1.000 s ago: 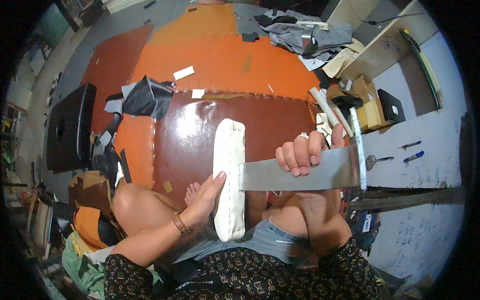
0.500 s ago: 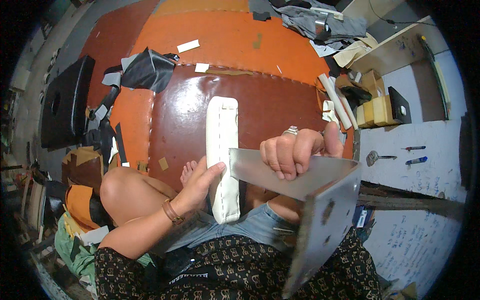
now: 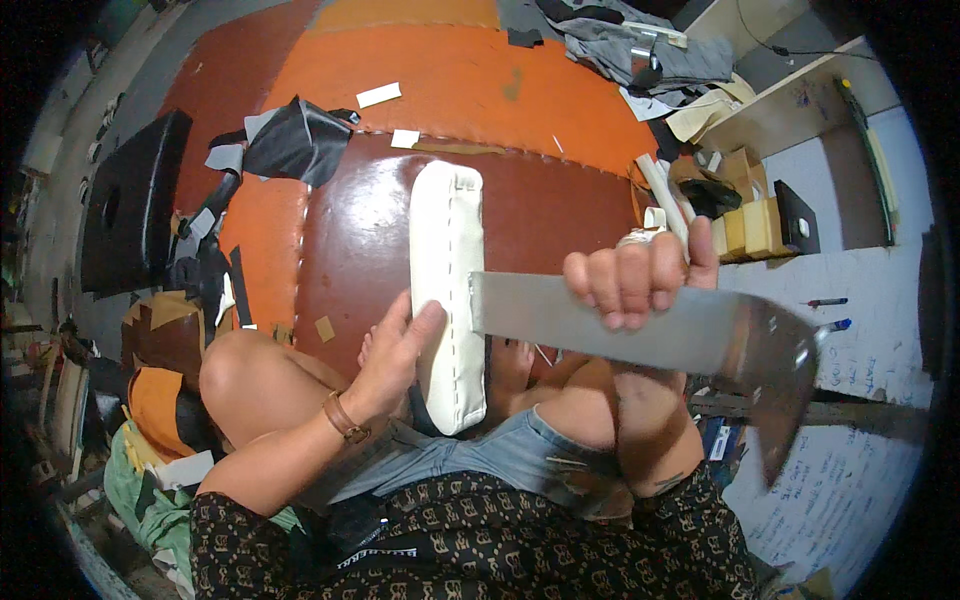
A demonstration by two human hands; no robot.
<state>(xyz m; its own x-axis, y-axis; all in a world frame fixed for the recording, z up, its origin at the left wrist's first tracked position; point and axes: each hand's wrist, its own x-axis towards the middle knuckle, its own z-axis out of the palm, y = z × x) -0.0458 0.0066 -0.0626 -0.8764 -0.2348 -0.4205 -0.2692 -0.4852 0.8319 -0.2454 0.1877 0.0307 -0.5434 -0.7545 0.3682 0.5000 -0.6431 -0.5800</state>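
Upright in front of me stands a long cream padded piece with rounded ends and a dashed line of stitching down its length. My left hand grips its lower left side, thumb across the front. A flat grey metal bracket joins the pad's right side and runs to the right, where it bends down into a plate with holes. The fingers of my right hand are wrapped over the bracket's upper edge. Its thumb points up, and a ring shows on one finger.
Brown and orange covering spreads ahead, with white scraps and black material on it. A black padded panel stands at left. At right are yellow blocks, white rolls and a white surface with pens.
The bracket has turned so its bent plate swings right and upward. My right hand has moved right with it. The pad has risen slightly, with my left hand still on it.
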